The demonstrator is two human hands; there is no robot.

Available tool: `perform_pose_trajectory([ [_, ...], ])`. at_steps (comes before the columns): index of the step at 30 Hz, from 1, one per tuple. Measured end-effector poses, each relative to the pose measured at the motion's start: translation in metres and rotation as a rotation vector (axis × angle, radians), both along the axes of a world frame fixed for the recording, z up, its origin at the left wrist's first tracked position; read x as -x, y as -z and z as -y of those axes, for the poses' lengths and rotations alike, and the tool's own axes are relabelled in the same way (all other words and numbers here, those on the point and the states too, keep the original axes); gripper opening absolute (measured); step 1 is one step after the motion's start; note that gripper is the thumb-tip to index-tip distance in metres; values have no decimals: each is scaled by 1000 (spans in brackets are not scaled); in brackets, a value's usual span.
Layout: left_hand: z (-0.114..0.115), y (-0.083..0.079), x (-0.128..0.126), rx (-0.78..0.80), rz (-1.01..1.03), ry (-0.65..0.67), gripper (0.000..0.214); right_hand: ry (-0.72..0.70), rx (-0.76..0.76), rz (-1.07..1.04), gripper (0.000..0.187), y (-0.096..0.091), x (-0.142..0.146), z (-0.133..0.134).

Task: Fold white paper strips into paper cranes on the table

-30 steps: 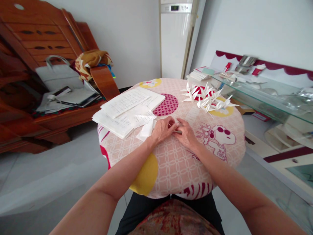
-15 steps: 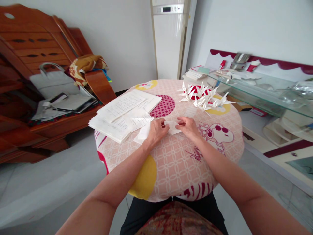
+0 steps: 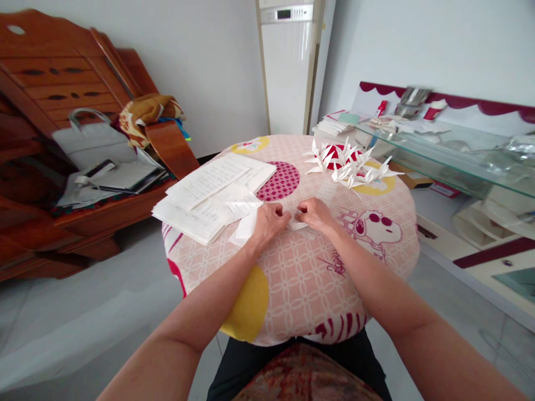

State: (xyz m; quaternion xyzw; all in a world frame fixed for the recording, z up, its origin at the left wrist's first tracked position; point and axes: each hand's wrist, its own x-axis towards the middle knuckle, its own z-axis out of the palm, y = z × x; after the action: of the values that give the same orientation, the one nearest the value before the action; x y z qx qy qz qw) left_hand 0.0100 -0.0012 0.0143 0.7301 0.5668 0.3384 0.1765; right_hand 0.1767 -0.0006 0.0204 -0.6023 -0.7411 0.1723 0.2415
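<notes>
My left hand (image 3: 271, 221) and my right hand (image 3: 315, 214) are close together over the middle of the table, fingers curled and pinched. Between them is a small white piece of paper (image 3: 297, 225), largely covered by the fingers. Both hands appear to grip it, the right at its right-hand side. Beside my left wrist lie loose white paper pieces (image 3: 243, 229). Left of these is a stack of handwritten sheets (image 3: 209, 181). Several folded white paper cranes (image 3: 353, 167) stand in a group at the far right of the table.
The round table (image 3: 292, 278) has a pink patterned cloth. A wooden bench (image 3: 83, 223) at the left holds a grey bag (image 3: 90, 139) and folded cloth. On the right stands a glass-shelved cabinet (image 3: 451, 150) with papers and metal pots. A tall air conditioner (image 3: 288, 72) is behind.
My right hand has moved slightly left, toward my left hand. Less of the paper between them shows now. The cranes and stacked sheets have stayed put.
</notes>
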Motion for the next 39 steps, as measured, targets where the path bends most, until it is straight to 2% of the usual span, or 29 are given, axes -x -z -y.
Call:
perform_pose_trajectory([
  [4, 0, -1, 1, 21, 32, 16, 14, 17, -1, -17, 24, 1, -1, -1],
  [9, -1, 1, 2, 25, 62, 37, 22, -67, -6, -90, 28, 4, -8, 6],
  [11, -2, 3, 2, 5, 92, 61, 27, -86, -57, -148, 18, 7, -13, 12],
  [13, -3, 5, 2, -21, 121, 92, 29, -71, -109, -187, 16, 10, -18, 17],
  [17, -4, 8, 2, -29, 138, 137, 26, -129, -140, -179, 30, 15, -26, 25],
  [20, -5, 9, 1, -33, 139, 131, 25, -164, -153, -250, 22, 16, -28, 29],
  [23, -5, 9, 1, -47, 134, 157, 21, -168, -190, -270, 26, 18, -28, 33],
  [31, -8, 11, 6, -31, 146, 298, 16, -217, -241, -190, 26, 28, -30, 33],
  [34, -11, 12, 10, -97, 89, 409, 15, -193, -225, -161, 22, 29, -30, 33],
  [39, -14, 7, 19, -182, 4, 600, 27, -190, -215, -179, 16, 27, -31, 35],
])
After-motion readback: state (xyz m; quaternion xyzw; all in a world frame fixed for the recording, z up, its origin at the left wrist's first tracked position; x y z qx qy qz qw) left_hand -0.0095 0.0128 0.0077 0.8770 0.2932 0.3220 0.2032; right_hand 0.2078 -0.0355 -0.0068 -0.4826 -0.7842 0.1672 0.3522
